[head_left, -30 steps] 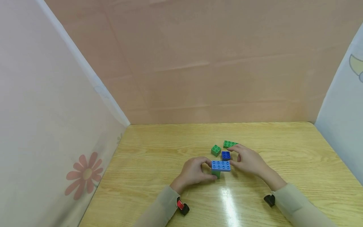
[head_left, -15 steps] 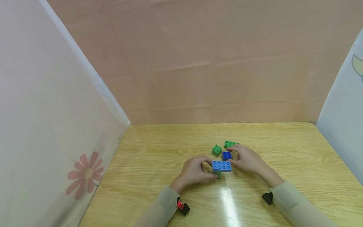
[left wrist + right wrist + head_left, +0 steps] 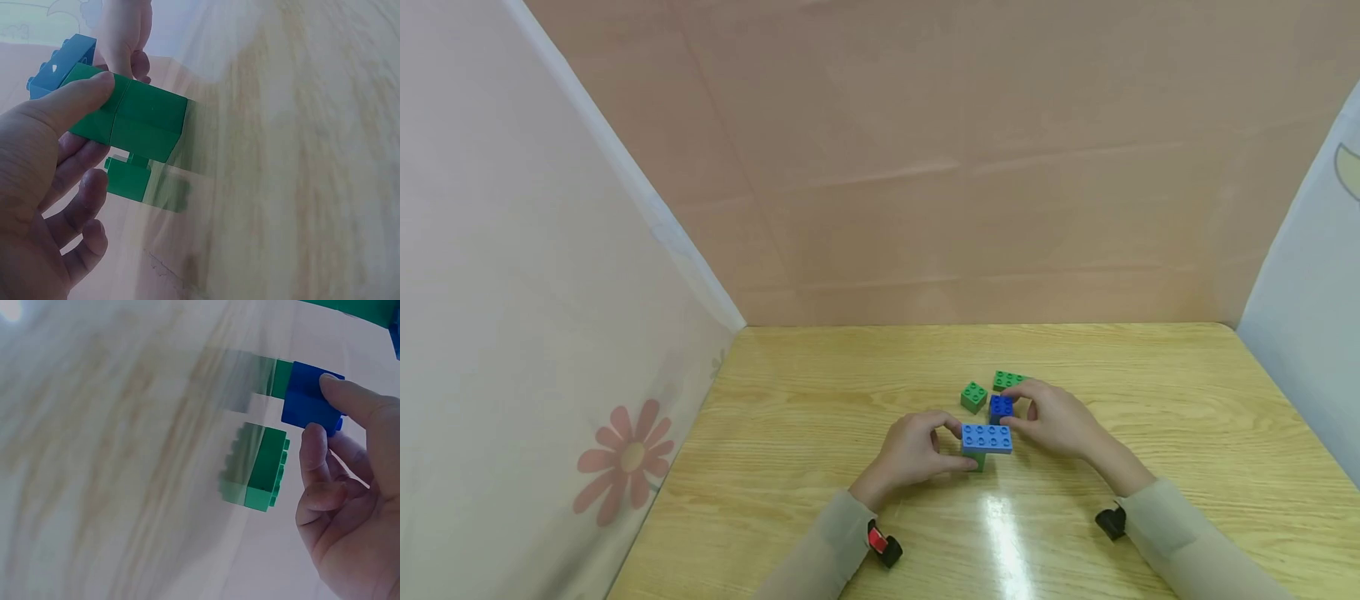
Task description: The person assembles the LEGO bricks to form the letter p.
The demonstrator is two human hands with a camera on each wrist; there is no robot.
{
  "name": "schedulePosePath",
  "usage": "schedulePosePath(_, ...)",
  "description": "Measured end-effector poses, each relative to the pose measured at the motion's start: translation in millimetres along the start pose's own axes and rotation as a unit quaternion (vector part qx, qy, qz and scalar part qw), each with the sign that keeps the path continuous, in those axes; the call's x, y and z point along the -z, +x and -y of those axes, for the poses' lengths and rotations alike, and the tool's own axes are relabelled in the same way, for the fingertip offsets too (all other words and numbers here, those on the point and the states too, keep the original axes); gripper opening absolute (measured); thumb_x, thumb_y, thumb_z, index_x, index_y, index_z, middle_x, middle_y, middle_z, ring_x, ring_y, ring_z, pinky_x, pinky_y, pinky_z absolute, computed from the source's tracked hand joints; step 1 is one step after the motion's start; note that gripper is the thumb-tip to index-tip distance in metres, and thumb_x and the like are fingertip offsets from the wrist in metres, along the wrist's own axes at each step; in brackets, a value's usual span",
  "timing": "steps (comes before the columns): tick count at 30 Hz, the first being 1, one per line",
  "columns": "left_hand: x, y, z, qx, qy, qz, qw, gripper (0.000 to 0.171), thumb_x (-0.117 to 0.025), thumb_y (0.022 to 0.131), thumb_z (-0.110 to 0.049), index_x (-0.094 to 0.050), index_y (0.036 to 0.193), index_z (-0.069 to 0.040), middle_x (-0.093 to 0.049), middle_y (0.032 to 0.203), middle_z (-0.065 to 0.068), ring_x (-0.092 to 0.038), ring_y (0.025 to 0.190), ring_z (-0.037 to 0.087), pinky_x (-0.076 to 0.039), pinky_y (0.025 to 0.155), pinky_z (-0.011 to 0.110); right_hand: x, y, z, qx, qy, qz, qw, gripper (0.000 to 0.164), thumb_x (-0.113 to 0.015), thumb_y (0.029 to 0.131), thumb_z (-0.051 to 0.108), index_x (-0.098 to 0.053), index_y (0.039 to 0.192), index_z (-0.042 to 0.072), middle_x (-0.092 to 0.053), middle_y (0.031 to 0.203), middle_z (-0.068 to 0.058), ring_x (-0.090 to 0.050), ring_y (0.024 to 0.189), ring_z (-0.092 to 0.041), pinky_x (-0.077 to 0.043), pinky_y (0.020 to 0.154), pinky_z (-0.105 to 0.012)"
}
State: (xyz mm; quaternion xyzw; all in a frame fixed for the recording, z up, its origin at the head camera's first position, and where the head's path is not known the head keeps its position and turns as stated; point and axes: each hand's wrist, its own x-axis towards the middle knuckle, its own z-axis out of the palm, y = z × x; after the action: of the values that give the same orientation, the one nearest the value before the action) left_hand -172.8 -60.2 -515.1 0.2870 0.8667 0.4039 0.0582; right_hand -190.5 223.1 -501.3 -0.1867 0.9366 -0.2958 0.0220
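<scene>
My left hand (image 3: 913, 450) grips a small stack: two green bricks (image 3: 144, 112), one on the other, topped by a light blue eight-stud brick (image 3: 987, 438) that overhangs to the right. The thumb lies along the green side in the left wrist view. Just behind the stack, my right hand (image 3: 1060, 421) pinches a dark blue four-stud brick (image 3: 309, 397) between thumb and fingers. That brick is slightly off the table, with a gap above its reflection in the right wrist view. Its front lower part is hidden by the light blue brick in the head view.
A small green four-stud brick (image 3: 973, 397) sits behind the stack, left of the dark blue one. Further back lies a longer green brick (image 3: 1009, 380), partly covered by the right hand in the head view. The wooden table (image 3: 820, 375) meets cloth walls at its back and sides.
My right thumb and fingers have closed on the dark blue brick, and it has risen a little from the table. The left hand and its stack stay nearly still.
</scene>
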Motion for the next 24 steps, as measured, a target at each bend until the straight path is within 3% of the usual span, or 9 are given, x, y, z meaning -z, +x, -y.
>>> schedulePosePath(13, 0.0, -0.8, 1.6, 0.005, -0.013, 0.001, 0.9999, 0.037, -0.092, 0.079, -0.042, -0.073, 0.105, -0.026, -0.072, 0.093, -0.009, -0.049, 0.055, 0.002, -0.04, 0.049, 0.02, 13, -7, 7, 0.027, 0.005, -0.031, 0.999, 0.045, -0.081, 0.093, 0.036, -0.069, 0.126, 0.009, -0.058, 0.077, 0.008, -0.052, 0.063, -0.008, -0.045, 0.053, -0.028)
schedulePosePath(24, -0.8, 0.8, 2.9, -0.009, -0.01, -0.002, 0.9999, 0.037, -0.092, 0.079, -0.041, -0.073, 0.105, -0.024, -0.073, 0.092, -0.007, -0.049, 0.055, 0.001, -0.041, 0.049, 0.02, 29, -8, 30, 0.068, 0.02, -0.062, 0.996, 0.042, -0.08, 0.093, 0.034, -0.07, 0.125, 0.009, -0.06, 0.084, 0.009, -0.052, 0.063, -0.008, -0.044, 0.051, -0.027)
